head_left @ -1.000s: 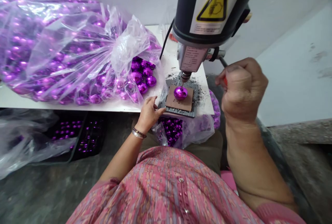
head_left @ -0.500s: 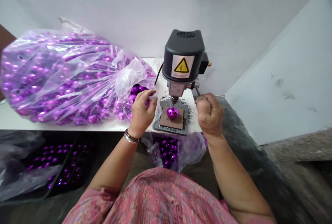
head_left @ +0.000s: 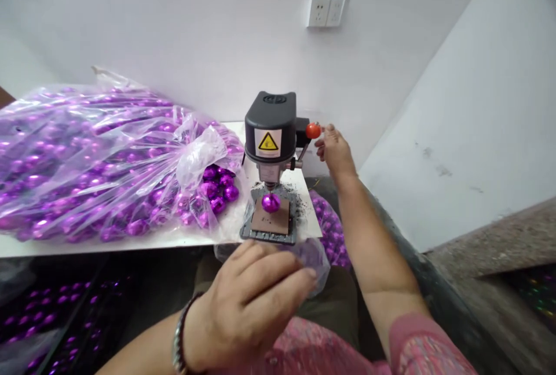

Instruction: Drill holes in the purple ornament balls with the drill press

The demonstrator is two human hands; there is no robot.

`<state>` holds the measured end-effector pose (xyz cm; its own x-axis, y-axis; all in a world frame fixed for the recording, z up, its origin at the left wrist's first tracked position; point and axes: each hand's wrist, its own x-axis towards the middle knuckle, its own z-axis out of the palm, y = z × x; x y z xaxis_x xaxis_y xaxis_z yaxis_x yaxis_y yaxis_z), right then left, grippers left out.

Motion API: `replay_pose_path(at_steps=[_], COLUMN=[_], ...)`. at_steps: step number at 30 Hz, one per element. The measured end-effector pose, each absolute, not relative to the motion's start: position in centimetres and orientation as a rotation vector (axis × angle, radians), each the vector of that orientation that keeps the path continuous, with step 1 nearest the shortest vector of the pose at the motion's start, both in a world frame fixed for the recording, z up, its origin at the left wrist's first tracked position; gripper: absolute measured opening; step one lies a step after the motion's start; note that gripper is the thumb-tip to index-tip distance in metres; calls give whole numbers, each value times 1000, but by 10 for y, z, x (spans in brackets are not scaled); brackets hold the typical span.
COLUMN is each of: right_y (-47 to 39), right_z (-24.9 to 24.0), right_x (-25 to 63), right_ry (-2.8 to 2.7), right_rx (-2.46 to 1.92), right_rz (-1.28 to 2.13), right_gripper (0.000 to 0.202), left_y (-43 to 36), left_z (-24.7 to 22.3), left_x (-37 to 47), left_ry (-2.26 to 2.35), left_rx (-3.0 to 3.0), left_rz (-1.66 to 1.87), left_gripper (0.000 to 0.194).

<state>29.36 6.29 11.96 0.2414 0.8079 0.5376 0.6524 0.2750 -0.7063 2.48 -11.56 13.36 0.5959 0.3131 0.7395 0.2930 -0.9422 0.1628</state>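
Note:
A black drill press [head_left: 270, 126] with a yellow warning label stands on the white table. Under its bit sits a shiny purple ball [head_left: 271, 203] on a brown pad [head_left: 275, 221]. My left hand [head_left: 252, 299] is in front of the press base, palm down, over the plastic bag at the table edge; whether its curled fingers hold anything is hidden. Beside the red knob [head_left: 313, 130] of the press lever, my right hand [head_left: 334, 149] has its fingers apart, the fingertips close to the knob and not wrapped round it.
A large clear bag of purple balls [head_left: 99, 172] fills the left of the table [head_left: 52, 249], with loose balls [head_left: 219, 189] at its mouth. Another bag of balls [head_left: 332, 233] is right of the table. A wall socket [head_left: 325, 12] is above; dark shavings surround the base.
My left hand has moved from the bag mouth to in front of the press. My right hand has opened and risen to the lever knob, now visible. The camera view has shifted.

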Motion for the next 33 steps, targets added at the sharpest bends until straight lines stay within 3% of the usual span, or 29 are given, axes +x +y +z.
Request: replay_pose_path(at_steps=[4, 9, 24, 33], right_y=[101, 96, 79, 7], right_z=[122, 121, 128, 84], right_x=[299, 299, 342, 408], right_ry=[-1488, -1588, -1724, -1531], right_rx=[-1453, -1372, -1348, -1548], right_rz=[289, 278, 163, 379], right_gripper=[75, 50, 52, 53], left_y=[-149, -169, -189, -191], left_z=[129, 122, 108, 115], left_x=[2, -14, -4, -1], left_ry=[805, 1036, 1084, 698], left_rx=[2715, 2708, 2647, 2756], left_rz=[1268, 1345, 1390, 1041], left_gripper=[61, 58, 42, 28])
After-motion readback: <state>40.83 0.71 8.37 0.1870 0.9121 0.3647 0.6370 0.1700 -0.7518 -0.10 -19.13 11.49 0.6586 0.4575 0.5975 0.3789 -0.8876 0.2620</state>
